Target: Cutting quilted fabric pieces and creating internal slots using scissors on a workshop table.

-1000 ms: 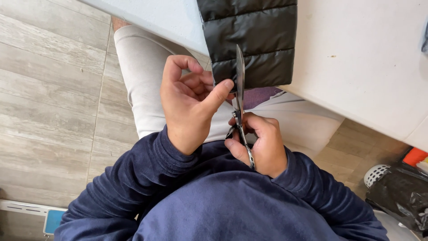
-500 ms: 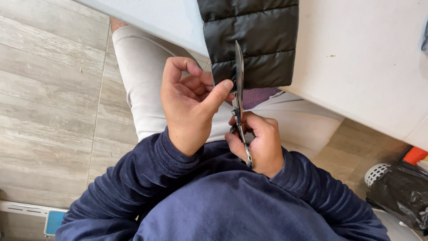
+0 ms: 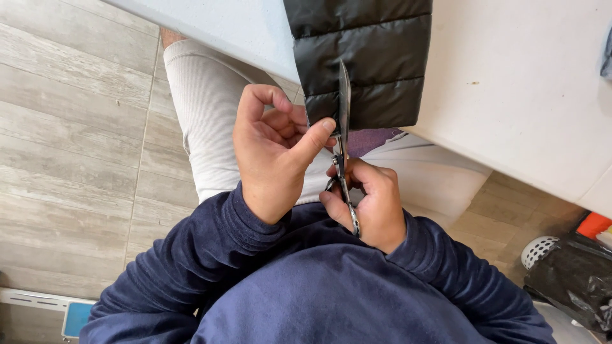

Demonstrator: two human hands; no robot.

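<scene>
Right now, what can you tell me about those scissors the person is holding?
The scissors look like dark metal, long and slim. The blades seem nearly closed and point away from the person, lying over the lower edge of a black quilted jacket that hangs off a white table. The right hand grips the handles, mostly hiding them. The left hand pinches the jacket edge beside the blades.

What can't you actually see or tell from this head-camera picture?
- Scissors: the handles are buried in the right hand.
- Black quilted fabric: the top is cut off by the frame edge.
- Left hand: its fingertips curl inward, so the grip on the fabric edge is hidden.
- Black bag: its contents are hidden.
</scene>
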